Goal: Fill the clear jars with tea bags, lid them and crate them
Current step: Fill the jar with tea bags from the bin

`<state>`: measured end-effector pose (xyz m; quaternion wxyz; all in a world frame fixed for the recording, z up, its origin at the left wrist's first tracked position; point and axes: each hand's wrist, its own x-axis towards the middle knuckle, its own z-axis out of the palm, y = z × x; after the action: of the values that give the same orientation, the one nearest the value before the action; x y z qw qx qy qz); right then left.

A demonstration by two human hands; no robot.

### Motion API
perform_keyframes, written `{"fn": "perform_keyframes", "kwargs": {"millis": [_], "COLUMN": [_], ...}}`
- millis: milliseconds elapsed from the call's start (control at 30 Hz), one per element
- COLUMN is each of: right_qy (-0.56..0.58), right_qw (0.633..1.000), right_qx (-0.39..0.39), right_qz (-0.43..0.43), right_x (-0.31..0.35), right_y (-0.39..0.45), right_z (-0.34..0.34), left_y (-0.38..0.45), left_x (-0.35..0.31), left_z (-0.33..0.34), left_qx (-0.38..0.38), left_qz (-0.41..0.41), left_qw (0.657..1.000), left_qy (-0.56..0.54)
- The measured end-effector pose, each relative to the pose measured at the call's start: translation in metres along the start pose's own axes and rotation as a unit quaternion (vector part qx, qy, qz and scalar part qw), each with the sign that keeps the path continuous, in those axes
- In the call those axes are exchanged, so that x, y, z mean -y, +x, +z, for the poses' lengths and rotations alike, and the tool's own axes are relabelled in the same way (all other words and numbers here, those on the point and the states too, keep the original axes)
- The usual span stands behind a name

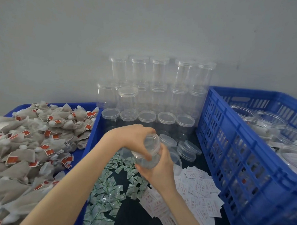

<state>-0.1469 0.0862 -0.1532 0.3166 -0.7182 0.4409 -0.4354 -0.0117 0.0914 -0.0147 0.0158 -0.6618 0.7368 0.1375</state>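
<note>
In front of me a plain grey wall [150, 21] fills the whole upper part of the view. Below it is my dark tabletop [130, 211]. A loose heap of small green-and-white sachets [107, 193] lies scattered across the table's middle, running down toward the near edge. Just beside it on the right, and touching it in places, I see a spread of flat white slips with red print [198, 191], overlapping one another. The print is too small for me to read.
</note>
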Motion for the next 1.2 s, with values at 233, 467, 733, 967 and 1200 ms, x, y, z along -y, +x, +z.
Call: {"fn": "perform_keyframes", "kwargs": {"millis": [233, 467, 733, 967, 1200], "right_qy": [0.001, 0.054, 0.050, 0.069, 0.081], "right_qw": [1.000, 0.998, 0.998, 0.997, 0.997], "right_qx": [-0.026, -0.008, 0.014, -0.021, -0.004], "right_qz": [0.000, 0.035, 0.037, 0.027, 0.018], "right_x": [-0.003, -0.014, -0.041, -0.058, -0.056], "right_y": [-0.002, -0.008, -0.022, -0.018, -0.014], "right_z": [-0.001, -0.012, -0.022, -0.048, -0.051], "left_y": [0.003, 0.034, 0.124, 0.171, 0.176], "left_x": [0.001, 0.018, -0.035, -0.055, -0.043], "left_z": [-0.002, 0.001, 0.027, 0.052, 0.065], "left_qx": [-0.193, -0.130, -0.004, 0.036, 0.074], "left_qz": [-0.153, -0.064, 0.013, 0.009, 0.017], "left_qw": [0.967, 0.980, 0.998, 0.997, 0.997], "left_qy": [0.071, -0.137, -0.061, 0.061, 0.011]}}
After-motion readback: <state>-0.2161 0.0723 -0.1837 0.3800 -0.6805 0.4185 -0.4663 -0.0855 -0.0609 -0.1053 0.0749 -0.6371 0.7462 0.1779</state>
